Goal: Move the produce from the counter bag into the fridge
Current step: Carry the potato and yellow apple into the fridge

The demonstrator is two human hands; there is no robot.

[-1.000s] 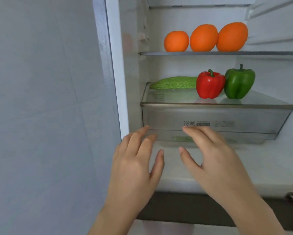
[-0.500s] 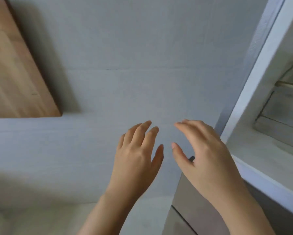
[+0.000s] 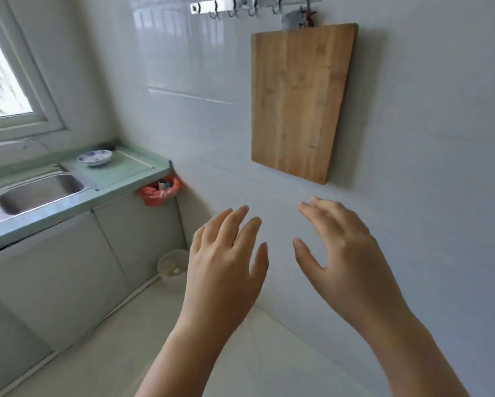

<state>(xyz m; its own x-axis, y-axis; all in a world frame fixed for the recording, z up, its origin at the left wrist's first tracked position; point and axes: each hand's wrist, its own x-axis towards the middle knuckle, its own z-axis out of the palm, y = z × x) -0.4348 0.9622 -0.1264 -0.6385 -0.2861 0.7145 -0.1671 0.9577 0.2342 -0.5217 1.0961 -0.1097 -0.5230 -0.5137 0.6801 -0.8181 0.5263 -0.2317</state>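
Observation:
My left hand and my right hand are raised side by side in front of a white tiled wall, fingers spread and relaxed, holding nothing. The fridge and its produce are out of view. A pale green counter runs along the left. A red plastic bag hangs at the counter's right end, with something inside that I cannot make out. No produce shows on the counter.
A wooden cutting board hangs on the wall under a hook rail. A steel sink and a blue-patterned dish are on the counter. A white bin stands on the floor by the cabinets.
The view has swung left from the open fridge past the wall to the kitchen counter. Both hands stay raised and empty in front of me.

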